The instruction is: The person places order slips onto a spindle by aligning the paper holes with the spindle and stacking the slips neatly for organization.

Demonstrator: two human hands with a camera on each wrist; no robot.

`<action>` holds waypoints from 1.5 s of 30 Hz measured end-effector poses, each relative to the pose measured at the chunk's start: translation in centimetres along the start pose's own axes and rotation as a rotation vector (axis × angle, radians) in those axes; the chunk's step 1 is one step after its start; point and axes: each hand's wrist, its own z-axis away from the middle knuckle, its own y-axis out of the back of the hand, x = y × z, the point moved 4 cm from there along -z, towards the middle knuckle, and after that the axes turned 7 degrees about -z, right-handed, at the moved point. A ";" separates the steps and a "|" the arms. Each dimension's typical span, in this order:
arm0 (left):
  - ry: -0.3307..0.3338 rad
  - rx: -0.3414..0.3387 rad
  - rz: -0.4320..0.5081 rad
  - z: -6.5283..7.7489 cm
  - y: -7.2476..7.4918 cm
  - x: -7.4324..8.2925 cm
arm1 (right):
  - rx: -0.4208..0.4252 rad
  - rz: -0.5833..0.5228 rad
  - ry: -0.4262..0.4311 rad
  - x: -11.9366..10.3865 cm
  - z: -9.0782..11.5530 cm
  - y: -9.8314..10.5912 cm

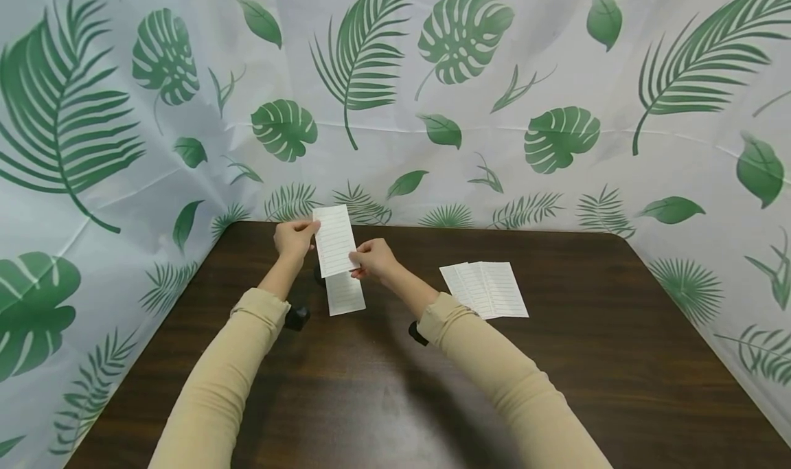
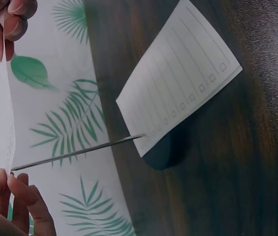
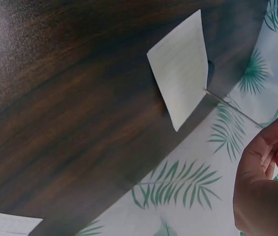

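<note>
My left hand pinches the left edge of a white lined paper slip. At the slip's lower right corner, my right hand pinches it between thumb and fingers. The slip is held up over the table and shows edge-on in the left wrist view. A thin metal spike rises toward it from a dark round base. Whether the tip touches the held slip, I cannot tell. Lower on the spike, another lined slip with small checkboxes sits pierced near one edge, tilted.
Several more lined slips lie overlapping on the dark wooden table, to the right of my right forearm. White cloth with green leaf prints hangs behind the table and along its sides.
</note>
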 end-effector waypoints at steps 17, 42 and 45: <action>0.017 0.014 0.018 0.1 -0.5 -0.6 | 0.006 0.003 -0.024 0.9 -0.3 -0.2; 0.123 -0.109 0.122 -0.6 -0.7 -1.2 | -0.017 -0.006 -0.078 2.1 -0.8 -0.2; 0.119 -0.106 0.117 -0.7 -0.9 -1.1 | -0.020 -0.003 -0.091 2.1 -0.6 -0.1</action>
